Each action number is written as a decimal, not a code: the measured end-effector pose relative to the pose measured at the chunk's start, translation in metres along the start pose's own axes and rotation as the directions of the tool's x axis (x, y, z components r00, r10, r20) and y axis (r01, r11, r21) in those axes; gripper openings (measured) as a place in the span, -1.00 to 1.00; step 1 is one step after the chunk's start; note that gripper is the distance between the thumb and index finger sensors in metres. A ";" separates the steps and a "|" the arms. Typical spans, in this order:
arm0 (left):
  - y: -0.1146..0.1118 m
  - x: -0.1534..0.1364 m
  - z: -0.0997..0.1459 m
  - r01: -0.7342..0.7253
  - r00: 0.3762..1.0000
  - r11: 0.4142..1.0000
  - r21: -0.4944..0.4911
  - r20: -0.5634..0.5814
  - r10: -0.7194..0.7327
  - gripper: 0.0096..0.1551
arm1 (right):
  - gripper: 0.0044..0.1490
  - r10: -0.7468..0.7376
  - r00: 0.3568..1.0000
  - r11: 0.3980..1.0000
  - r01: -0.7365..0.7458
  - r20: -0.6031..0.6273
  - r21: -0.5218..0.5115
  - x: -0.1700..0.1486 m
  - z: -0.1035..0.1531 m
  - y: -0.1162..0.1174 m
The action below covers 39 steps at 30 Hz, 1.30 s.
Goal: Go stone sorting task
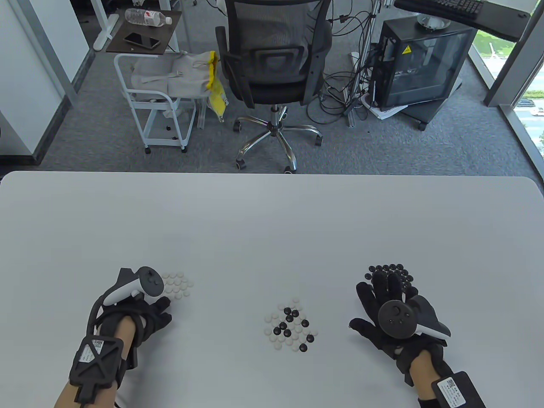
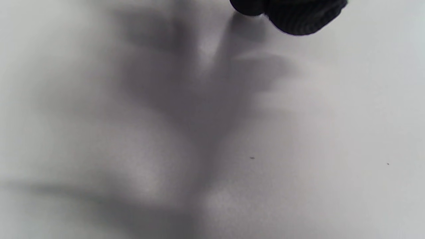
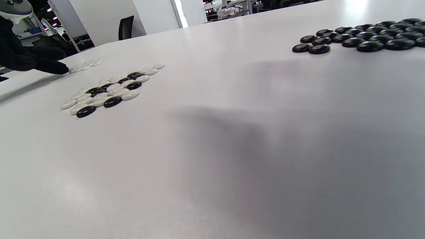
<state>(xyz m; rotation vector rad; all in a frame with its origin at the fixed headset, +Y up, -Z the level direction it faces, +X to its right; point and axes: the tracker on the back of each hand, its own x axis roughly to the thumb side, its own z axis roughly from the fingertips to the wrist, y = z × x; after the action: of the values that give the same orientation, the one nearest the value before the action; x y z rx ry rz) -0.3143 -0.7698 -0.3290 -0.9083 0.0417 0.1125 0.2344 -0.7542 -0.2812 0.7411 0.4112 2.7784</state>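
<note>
I noted the mixed Go stones (image 1: 291, 325) near the tabletop's (image 1: 263, 221) front edge, midway. My left hand (image 1: 144, 316) lay beside the white stones (image 1: 177, 284); I could not tell its grip. My right hand (image 1: 389, 310) lay with straight, spread fingers over the black stones (image 1: 393, 272).

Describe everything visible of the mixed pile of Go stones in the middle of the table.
The mixed pile is a loose, flat cluster of small, glossy, lens-shaped stones, black and white intermingled, with white apparently more numerous. They lie in a single layer on the white table, many touching one another. It sits between the two hands, and neither touches it.
</note>
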 end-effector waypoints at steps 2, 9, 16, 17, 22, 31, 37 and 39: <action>0.005 0.003 0.003 0.003 1.000 1.000 0.014 0.006 -0.003 -0.21 | 0.12 -0.002 1.000 1.000 0.002 -0.001 -0.001 0.000 0.000 0.000; 0.031 0.047 0.033 0.001 0.984 0.997 0.080 0.176 -0.016 -0.21 | 0.12 0.000 1.000 1.000 0.000 -0.002 0.004 -0.001 0.000 0.000; 0.024 0.118 0.043 0.183 0.937 0.979 0.088 0.285 -0.200 -0.23 | 0.12 0.001 1.000 1.000 -0.001 -0.001 -0.001 -0.001 0.001 -0.001; 0.021 0.130 0.042 0.211 0.927 0.974 0.080 0.300 -0.225 -0.24 | 0.12 0.002 1.000 1.000 -0.002 0.000 -0.002 -0.001 0.001 -0.001; 0.005 0.171 0.034 0.306 0.887 0.950 0.061 0.344 -0.308 -0.26 | 0.12 0.003 1.000 1.000 -0.003 0.004 -0.007 -0.001 0.001 -0.002; -0.012 0.213 0.011 0.372 0.851 0.928 0.032 0.389 -0.354 -0.23 | 0.11 0.004 1.000 1.000 -0.004 0.006 -0.011 -0.001 0.002 -0.002; -0.017 0.223 0.005 0.376 0.840 0.925 0.052 0.401 -0.364 -0.23 | 0.12 0.005 1.000 1.000 -0.005 0.001 -0.005 -0.002 0.003 -0.002; -0.021 0.223 0.002 0.389 0.839 0.920 0.035 0.398 -0.370 -0.23 | 0.12 0.004 1.000 1.000 -0.004 -0.001 -0.003 -0.002 0.003 -0.002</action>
<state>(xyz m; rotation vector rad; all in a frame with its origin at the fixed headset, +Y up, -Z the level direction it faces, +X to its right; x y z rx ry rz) -0.0900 -0.7637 -0.3299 -0.9102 -0.5253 -0.0761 0.2378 -0.7521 -0.2802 0.7415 0.4058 2.7827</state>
